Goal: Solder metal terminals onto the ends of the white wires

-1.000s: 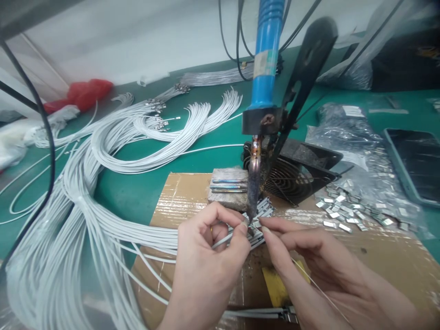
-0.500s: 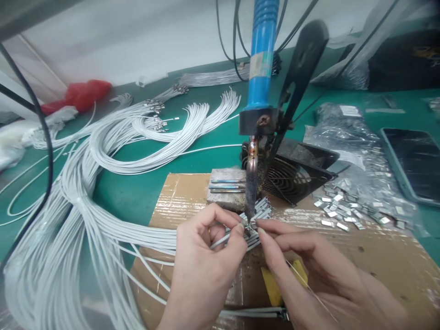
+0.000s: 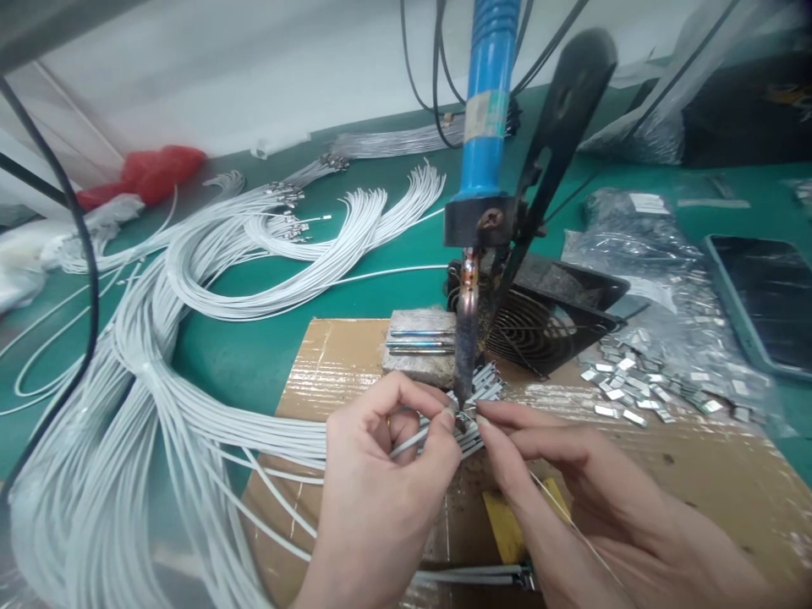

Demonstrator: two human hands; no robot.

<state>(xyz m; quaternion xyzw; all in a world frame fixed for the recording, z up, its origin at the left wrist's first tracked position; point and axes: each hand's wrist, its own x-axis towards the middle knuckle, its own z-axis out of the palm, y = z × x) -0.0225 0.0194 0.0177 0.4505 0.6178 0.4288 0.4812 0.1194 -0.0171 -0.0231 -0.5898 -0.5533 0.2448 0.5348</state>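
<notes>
The tip of the soldering iron [image 3: 485, 169] is taken here as the centre of the clock. At 8 o'clock the left hand [image 3: 386, 482] is seen, with thumb and forefinger closed on a single white cable [image 3: 409, 444]. The end of this cable is placed just below the tip; whether the tip is touched by it cannot be told, because the detail is too small. At 4 o'clock is the right hand [image 3: 589, 491], narrow at the fingertips, where a thin wire [image 3: 574, 529] is pinched; this wire is led back across the palm toward 5 o'clock.

Behind the fingertips, more cable ends [image 3: 485, 389] are laid on the cardboard [image 3: 342, 347]. At 9 o'clock they are continued by a big bundle of white cables [image 3: 266, 436], which is spread over the green table [image 3: 393, 296]. At 10 o'clock, near the tip, a grey block [image 3: 415, 365] is found, with thin metal rods resting on it. A black fan [image 3: 539, 330] is stood at 2 o'clock. Small metal pieces [image 3: 628, 389] are scattered at 3 o'clock, and farther out a phone [image 3: 767, 296] is laid between 2 and 3.
</notes>
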